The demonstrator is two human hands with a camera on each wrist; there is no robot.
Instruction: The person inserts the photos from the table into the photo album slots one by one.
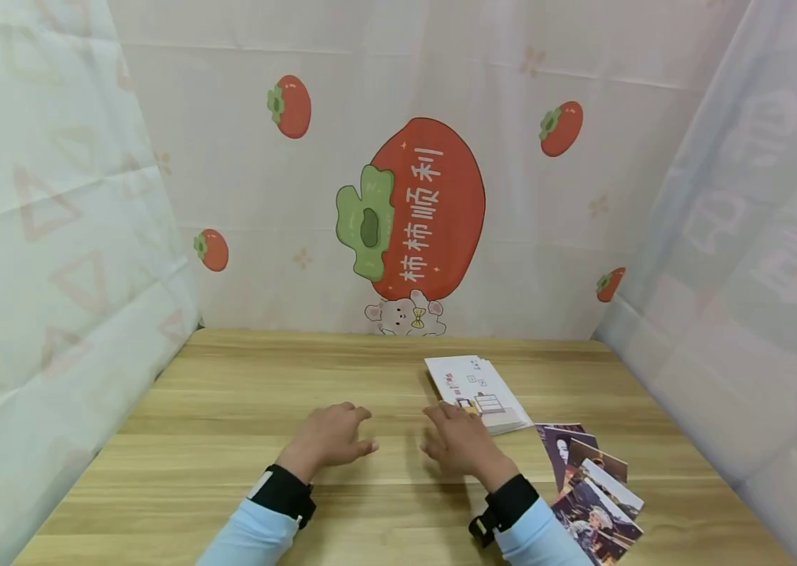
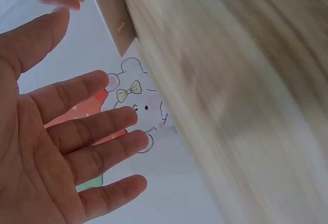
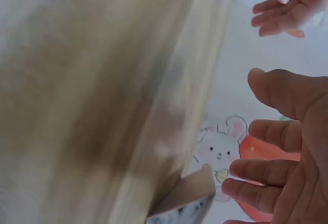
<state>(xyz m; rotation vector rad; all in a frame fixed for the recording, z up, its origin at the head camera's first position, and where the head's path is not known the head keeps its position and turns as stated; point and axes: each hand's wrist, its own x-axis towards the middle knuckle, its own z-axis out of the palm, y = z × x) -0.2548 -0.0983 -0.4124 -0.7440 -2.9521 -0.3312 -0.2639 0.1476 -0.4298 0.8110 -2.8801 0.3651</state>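
Note:
My left hand hovers over the middle of the wooden table with its fingers loosely extended and nothing in it. The left wrist view shows its spread fingers. Facing it across a gap, my right hand is also bare, its fingers relaxed in the right wrist view. It is nearest to a stack of white printed cards or envelopes and covers the near left corner of it in the head view. Whether it touches the stack cannot be told there. A fan of several photo cards lies to the right, beside the right forearm.
The wooden table is bounded by white cloth at the back and both sides. A large red persimmon and a small rabbit are printed on the back cloth. Black straps circle both wrists.

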